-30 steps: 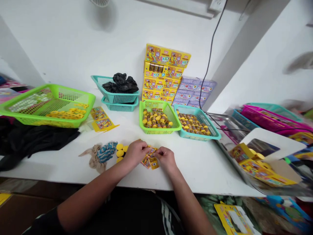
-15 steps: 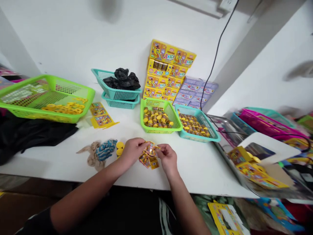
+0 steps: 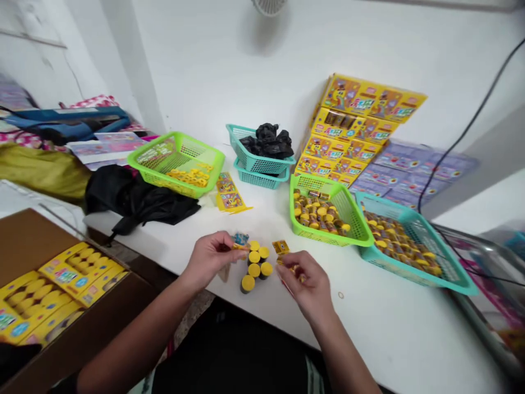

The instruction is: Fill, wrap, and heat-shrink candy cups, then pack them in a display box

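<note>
My left hand [image 3: 211, 260] is closed, thumb and fingertips pinching a small printed card [image 3: 241, 248] seen nearly edge-on. In my right hand [image 3: 307, 280] are several small yellow printed cards [image 3: 281, 247], partly covered by the fingers. Between the two hands stands a cluster of small dark containers with yellow lids [image 3: 254, 269], upright on the white table. A blue-and-beige glove [image 3: 241, 238] lies behind my left fingers, mostly hidden.
Beyond my right hand, a green basket [image 3: 361, 223] and a turquoise basket [image 3: 414, 284] hold yellow-capped containers. Yellow boxes [image 3: 356, 120] are stacked behind. Another green basket [image 3: 164, 178] and a black umbrella [image 3: 139, 191] lie left. A carton [image 3: 102, 306] with packed boxes sits lower left.
The view has turned left, bringing the carton into sight. My hands, which were together over the cards, are now apart, with one card in the left and several in the right.
</note>
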`<state>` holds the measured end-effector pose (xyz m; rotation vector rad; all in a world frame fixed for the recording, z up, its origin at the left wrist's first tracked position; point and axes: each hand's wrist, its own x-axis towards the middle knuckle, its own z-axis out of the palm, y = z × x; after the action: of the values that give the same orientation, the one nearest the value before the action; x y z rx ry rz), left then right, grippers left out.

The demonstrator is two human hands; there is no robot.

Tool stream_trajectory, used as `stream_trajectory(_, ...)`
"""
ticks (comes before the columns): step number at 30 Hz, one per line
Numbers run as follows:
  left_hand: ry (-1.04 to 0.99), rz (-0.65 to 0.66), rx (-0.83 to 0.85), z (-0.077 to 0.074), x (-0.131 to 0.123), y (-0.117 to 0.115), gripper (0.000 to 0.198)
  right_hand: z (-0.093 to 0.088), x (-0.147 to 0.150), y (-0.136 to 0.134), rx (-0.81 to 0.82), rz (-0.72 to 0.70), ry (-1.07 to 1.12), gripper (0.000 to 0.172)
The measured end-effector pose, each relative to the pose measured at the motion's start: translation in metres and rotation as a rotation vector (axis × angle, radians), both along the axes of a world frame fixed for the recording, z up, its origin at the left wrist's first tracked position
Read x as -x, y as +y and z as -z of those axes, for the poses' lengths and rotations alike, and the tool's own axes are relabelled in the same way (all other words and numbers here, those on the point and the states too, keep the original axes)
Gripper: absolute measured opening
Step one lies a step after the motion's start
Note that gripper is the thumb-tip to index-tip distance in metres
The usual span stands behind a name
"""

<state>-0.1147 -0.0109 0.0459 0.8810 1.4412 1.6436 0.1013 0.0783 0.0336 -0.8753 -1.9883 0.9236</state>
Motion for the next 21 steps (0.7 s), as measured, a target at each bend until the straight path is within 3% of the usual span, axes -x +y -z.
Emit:
stream_trajectory(4, 0.040, 0.193, -0.050, -0.004, -0.013, -0.009, 0.035, -0.012, 0.029, -0.017, 0.327, -0.402, 0.126, 0.031)
stream_trajectory(6, 0.058, 0.251, -0.059, -0.002, -0.016, -0.010, 0.036, -0.008, 0.033, -0.019, 0.482, -0.462, 0.182, 0.024)
stream_trajectory(8, 0.067, 0.298, -0.029, 0.003, -0.016, -0.011, 0.036, -0.001, 0.033, -0.019, 0.530, -0.437, 0.198, 0.017)
stream_trajectory(14, 0.033, 0.453, 0.102, 0.008, -0.015, -0.010, 0.036, 0.006, 0.023, -0.019, 0.397, -0.266, 0.119, 0.026)
stream_trajectory(17, 0.074, 0.358, 0.090, 0.006, -0.010, -0.009, 0.035, 0.011, 0.016, -0.011, 0.308, -0.154, 0.071, 0.026)
stream_trajectory(19, 0.100, 0.281, 0.079, 0.006, -0.005, -0.009, 0.034, 0.017, 0.013, -0.004, 0.157, -0.048, -0.024, 0.022)
stream_trajectory(21, 0.117, 0.230, 0.075, 0.007, 0.000, -0.009, 0.035, 0.023, 0.012, 0.000, -0.027, -0.029, -0.174, 0.015)
